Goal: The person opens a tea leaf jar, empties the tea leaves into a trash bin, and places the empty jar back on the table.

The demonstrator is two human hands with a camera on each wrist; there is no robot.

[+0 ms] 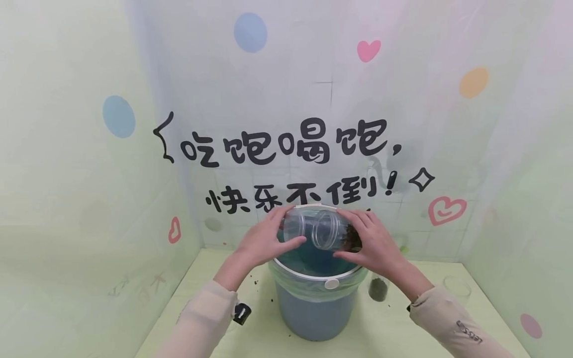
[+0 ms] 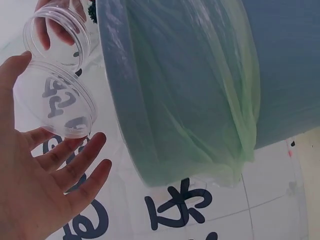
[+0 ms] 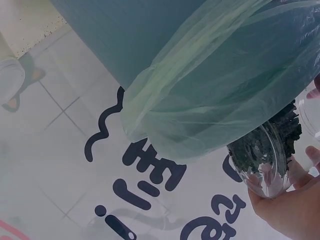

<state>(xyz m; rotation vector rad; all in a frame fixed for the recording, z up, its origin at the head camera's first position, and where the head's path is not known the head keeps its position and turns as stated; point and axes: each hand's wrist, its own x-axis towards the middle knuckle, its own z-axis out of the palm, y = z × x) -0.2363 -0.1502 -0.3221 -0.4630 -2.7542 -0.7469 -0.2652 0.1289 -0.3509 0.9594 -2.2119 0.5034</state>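
Note:
My left hand (image 1: 264, 236) holds a transparent plastic jar (image 1: 294, 227) between thumb and fingers, tilted on its side above the bucket. Nothing shows inside that jar in the left wrist view. My right hand (image 1: 373, 243) grips a second transparent jar (image 1: 326, 231), also lying sideways, its ridged rim facing the first. Dark, crumbly, leaf-like material (image 3: 255, 150) sits toward its base. Below both is a blue-grey bucket (image 1: 315, 315) with a white rim, lined with a thin green plastic bag (image 2: 200, 100). The bucket's bottom is hidden.
Behind the right forearm, a small transparent container (image 1: 378, 288) with dark material stands on the pale yellow table (image 1: 215, 268). Another transparent container (image 1: 457, 286) is farther right. Dark specks lie around the bucket. Printed wall sheets close off the back and both sides.

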